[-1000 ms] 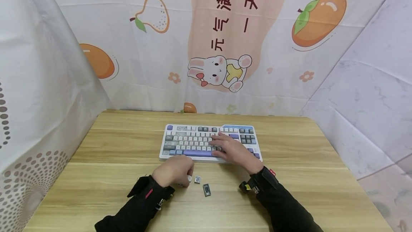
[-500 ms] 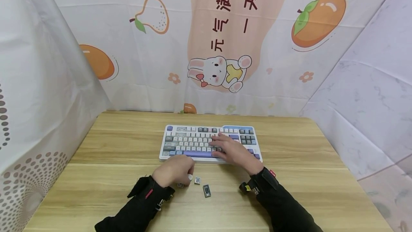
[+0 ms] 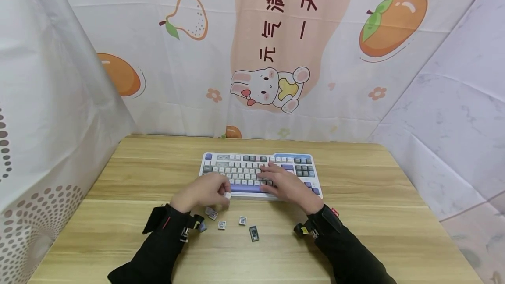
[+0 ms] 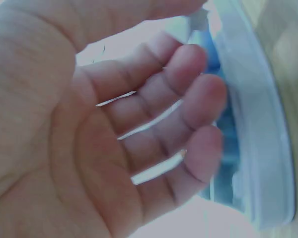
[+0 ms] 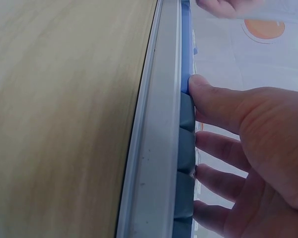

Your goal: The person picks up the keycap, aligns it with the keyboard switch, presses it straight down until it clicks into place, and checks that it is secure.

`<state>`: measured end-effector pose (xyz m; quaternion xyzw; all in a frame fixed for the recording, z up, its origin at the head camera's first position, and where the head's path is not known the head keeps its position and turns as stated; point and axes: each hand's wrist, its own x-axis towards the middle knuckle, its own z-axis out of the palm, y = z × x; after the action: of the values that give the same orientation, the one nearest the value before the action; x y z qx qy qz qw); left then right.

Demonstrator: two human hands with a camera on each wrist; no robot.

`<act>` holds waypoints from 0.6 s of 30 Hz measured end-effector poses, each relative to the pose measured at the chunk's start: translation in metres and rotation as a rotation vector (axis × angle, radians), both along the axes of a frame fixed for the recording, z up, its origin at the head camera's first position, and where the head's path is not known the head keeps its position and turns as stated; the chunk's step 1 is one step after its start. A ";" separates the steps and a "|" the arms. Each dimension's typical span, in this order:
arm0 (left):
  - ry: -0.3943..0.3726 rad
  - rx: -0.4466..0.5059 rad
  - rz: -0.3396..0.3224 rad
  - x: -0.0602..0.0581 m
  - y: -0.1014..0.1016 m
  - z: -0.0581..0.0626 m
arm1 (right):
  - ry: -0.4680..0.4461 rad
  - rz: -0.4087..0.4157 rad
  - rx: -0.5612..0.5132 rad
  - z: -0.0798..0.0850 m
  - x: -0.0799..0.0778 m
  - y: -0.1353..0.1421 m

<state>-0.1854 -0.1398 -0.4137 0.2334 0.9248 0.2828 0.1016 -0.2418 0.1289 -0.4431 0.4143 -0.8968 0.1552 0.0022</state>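
Observation:
In the head view my left hand is over the keyboard's front left corner, pinching a small white keycap between thumb and index finger. The left wrist view has the keycap at the top, partly covered by the thumb; the other fingers are loosely bent. The white keyboard has white, grey and purple keys. On its right half my right hand rests with fingers spread; in the right wrist view the thumb and fingertips touch the keys near the front edge.
Loose keycaps lie on the wooden table before the keyboard: a dark longer keycap, a light keycap, another light keycap, and several near the left wrist. A printed curtain hangs behind the table.
My left hand has moved from the table up and left to the keyboard's front left corner, carrying the white keycap. Keycaps it covered now show. The right hand has stayed in place.

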 end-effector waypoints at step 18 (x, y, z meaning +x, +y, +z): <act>0.290 0.114 0.268 -0.053 -0.026 0.001 | 0.007 0.001 -0.001 -0.001 0.002 0.000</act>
<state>-0.2383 -0.1662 -0.4129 0.1517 0.9350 0.3092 -0.0847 -0.2399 0.1290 -0.4437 0.4153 -0.8965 0.1543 0.0056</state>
